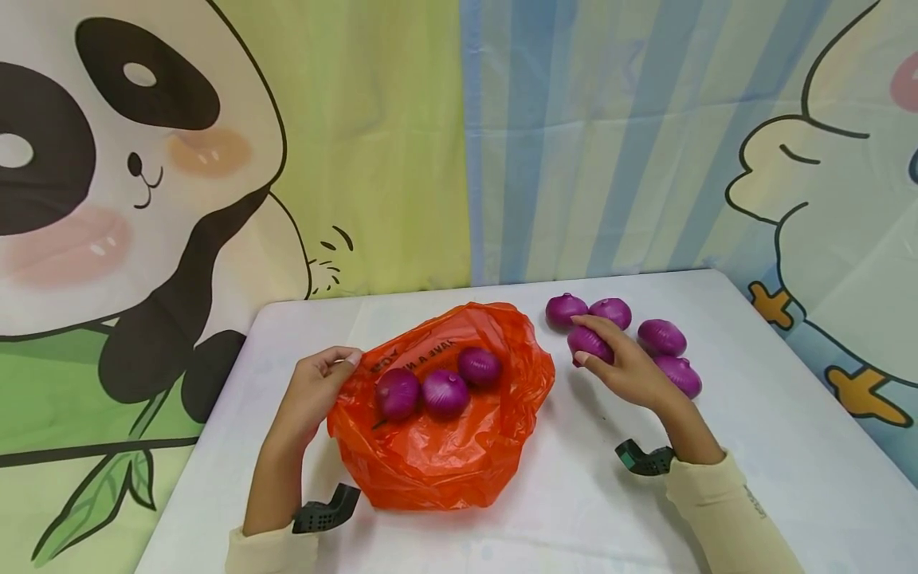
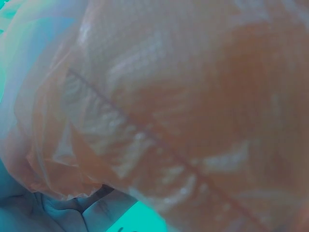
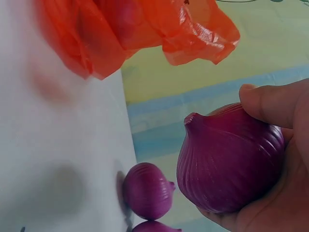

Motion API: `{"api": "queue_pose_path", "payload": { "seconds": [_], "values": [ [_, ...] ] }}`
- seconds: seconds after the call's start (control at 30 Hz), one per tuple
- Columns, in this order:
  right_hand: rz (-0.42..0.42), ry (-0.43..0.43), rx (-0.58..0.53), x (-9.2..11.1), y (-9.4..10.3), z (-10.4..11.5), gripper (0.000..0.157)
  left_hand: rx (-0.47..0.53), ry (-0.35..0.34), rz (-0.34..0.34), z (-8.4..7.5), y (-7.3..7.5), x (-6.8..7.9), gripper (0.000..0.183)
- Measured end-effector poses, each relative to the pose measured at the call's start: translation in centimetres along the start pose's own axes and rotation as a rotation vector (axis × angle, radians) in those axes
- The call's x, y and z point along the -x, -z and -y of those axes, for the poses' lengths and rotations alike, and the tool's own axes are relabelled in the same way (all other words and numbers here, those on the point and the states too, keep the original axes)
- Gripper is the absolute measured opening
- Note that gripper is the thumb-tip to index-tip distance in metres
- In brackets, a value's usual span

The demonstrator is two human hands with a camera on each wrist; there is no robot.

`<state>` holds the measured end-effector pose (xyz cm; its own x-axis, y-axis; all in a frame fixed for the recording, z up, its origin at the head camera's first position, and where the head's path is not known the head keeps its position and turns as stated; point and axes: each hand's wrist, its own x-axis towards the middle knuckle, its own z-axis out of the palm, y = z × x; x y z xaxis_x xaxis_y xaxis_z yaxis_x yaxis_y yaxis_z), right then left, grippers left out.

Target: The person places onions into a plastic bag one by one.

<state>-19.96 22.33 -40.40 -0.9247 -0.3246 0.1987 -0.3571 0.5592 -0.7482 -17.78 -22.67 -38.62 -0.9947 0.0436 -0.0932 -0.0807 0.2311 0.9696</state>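
A red plastic bag [image 1: 445, 466] lies wide-mouthed on the table, with three purple onions [image 1: 445, 394] inside it. At its left rim my left hand [image 1: 317, 391] pinches the plastic between thumb and fingers; in the left wrist view the bag [image 2: 193, 121] covers most of the picture. To the right of the bag my right hand [image 1: 631, 368] grips one onion [image 1: 590, 344], held above the table. The right wrist view shows this onion [image 3: 231, 159] close up, its stem end toward the bag, with thumb and fingers around it.
Several more onions lie at the table's back right, among them one onion [image 1: 566, 311] behind my right hand and another onion [image 1: 661, 338] to its right. The white table [image 1: 574, 494] ends against a printed cloth backdrop [image 1: 402, 143].
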Motion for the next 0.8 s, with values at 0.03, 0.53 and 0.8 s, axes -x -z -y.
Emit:
{"api": "queue_pose_path", "payload": {
  "seconds": [0.03,0.53,0.8],
  "values": [
    [-0.002,0.001,-0.002,0.0,0.0,0.2,0.058,0.000,-0.002,0.000,0.0,0.0,0.0,0.038],
    [0.003,0.050,-0.042,0.4,0.1,2.6,0.060,0.004,-0.010,0.006,0.0,0.1,0.0,0.037],
    [0.018,0.050,-0.070,0.3,0.1,3.6,0.064,0.000,-0.007,0.004,0.0,0.1,0.0,0.037]
  ]
}}
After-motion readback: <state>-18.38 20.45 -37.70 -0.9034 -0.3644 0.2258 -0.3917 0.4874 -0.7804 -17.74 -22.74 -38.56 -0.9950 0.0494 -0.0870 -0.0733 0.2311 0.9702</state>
